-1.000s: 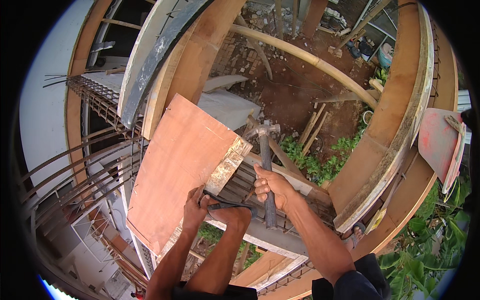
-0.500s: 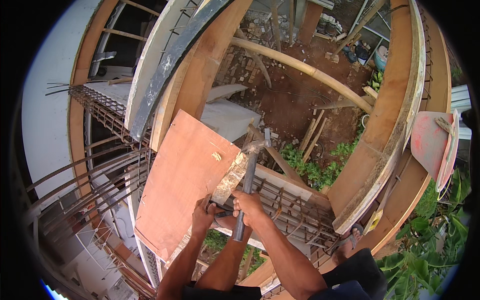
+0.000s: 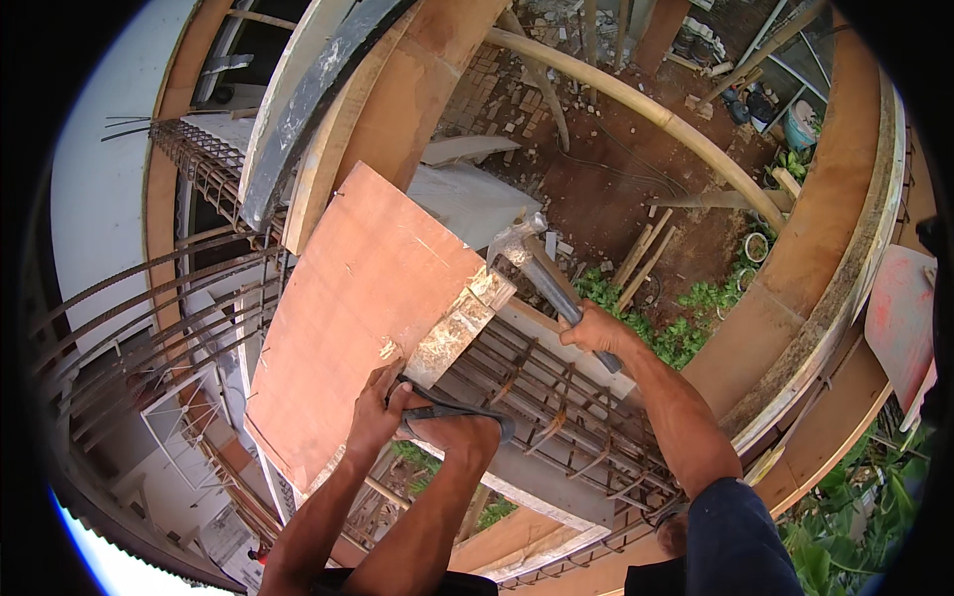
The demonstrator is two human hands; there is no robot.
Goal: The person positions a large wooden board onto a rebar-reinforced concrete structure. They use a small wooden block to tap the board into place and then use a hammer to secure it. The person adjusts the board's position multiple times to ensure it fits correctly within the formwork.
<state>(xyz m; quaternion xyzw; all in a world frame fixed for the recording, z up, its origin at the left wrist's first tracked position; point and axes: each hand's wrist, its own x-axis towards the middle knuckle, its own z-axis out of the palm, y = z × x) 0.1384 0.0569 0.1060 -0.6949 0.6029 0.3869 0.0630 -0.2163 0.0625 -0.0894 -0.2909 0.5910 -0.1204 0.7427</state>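
Wall [image 3: 104,189] first — pale, far left, with rebar [image 3: 149,288] bowing across below it. Then comes the panel [image 3: 348,318], a reddish-brown sheet lying tilted left of centre, some pale crumbs [image 3: 390,348] on it near its lower right edge. The left hand [image 3: 376,409] is at that edge, fingers bunched together; honestly can't tell if they're pinching anything or just pressing there. A rough wooden strip [image 3: 452,343] runs along the panel's right side, and a foot [image 3: 452,432] in a dark sandal [image 3: 506,429] sits right beside the left hand.

Next is the hammer [image 3: 553,283], just off the panel's upper right corner, head up and to the left — can't say how high it is. The right hand [image 3: 596,333] has its fingers wrapped round the lower handle. A steel cage [image 3: 556,402] lies below it, plants [image 3: 696,318] grow beyond, and a curved form [image 3: 825,228] sweeps down the right, with a reddish board [image 3: 899,313] at far right.
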